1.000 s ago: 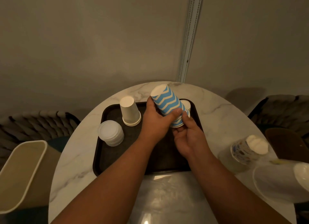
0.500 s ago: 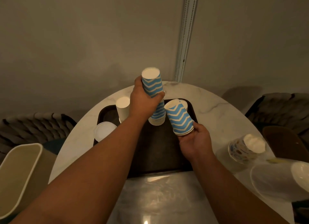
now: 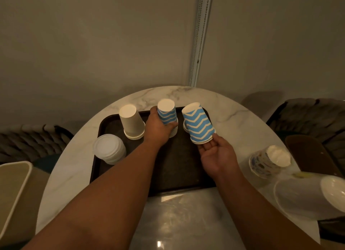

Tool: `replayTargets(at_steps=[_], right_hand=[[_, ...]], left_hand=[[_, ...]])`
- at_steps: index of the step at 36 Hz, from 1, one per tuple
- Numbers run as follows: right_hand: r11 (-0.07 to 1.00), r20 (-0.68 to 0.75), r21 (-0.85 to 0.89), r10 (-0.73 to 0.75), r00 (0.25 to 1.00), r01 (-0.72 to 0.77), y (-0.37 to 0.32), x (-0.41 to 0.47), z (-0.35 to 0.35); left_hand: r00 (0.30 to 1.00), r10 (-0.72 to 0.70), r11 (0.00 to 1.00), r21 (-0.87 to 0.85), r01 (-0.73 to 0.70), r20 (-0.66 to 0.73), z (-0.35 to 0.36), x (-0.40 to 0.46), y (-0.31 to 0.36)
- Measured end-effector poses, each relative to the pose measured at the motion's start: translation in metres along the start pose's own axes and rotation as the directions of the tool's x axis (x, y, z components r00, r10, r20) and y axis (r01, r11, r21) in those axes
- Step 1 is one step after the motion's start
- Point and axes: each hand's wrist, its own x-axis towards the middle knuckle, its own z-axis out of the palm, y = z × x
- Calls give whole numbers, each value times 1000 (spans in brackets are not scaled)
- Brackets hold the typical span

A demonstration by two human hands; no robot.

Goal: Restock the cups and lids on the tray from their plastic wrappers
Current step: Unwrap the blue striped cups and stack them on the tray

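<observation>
Chevron cups (image 3: pixel 199 124) gripped rim-down in the right hand (image 3: pixel 218 156) lean far-left toward the upright blue-striped stack (image 3: pixel 167 115) that the left hand (image 3: pixel 156 130) grasps on the tray (image 3: pixel 112 175), just beside them.

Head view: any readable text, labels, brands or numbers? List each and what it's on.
None readable.
Blue zigzag cups: pattern only, no text.
Plain paper cups and lid stack on the tray: blank.
Wrapped printed cups, on the table right of the tray: coloured marks, too blurred to read.
</observation>
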Motion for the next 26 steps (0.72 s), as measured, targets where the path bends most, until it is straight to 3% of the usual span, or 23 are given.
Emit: replayTargets(at_steps=[4, 8, 10, 14, 17, 22, 26], right_hand=[[1000, 12, 2, -15, 1000, 15, -1, -4, 5], [1000, 44, 4, -22, 999, 22, -1, -6, 12], [1000, 66, 3, -24, 998, 24, 3, -7, 18], [999, 143, -40, -23, 989, 29, 16, -15, 31], [995, 205, -81, -43, 978, 60, 25, -22, 38], [962, 217, -225, -102, 971, 151, 31, -28, 43], [959, 148, -228, -135, 980, 167, 32, -24, 41]], left_hand=[[1000, -26, 999, -42, 27, 15, -5, -3, 0], [958, 28, 995, -83, -54, -285, -17, -25, 18], [929, 42, 965, -226, -133, -367, -19, -38, 31], [976, -61, 844, -533, -61, -208, -17, -53, 56], [988, -123, 783, -621, 40, -92, -17, -56, 65], [976, -185, 768, -637, 70, -117, -29, -53, 66], [960, -195, 747, -664, 10, -204, -38, -44, 69]])
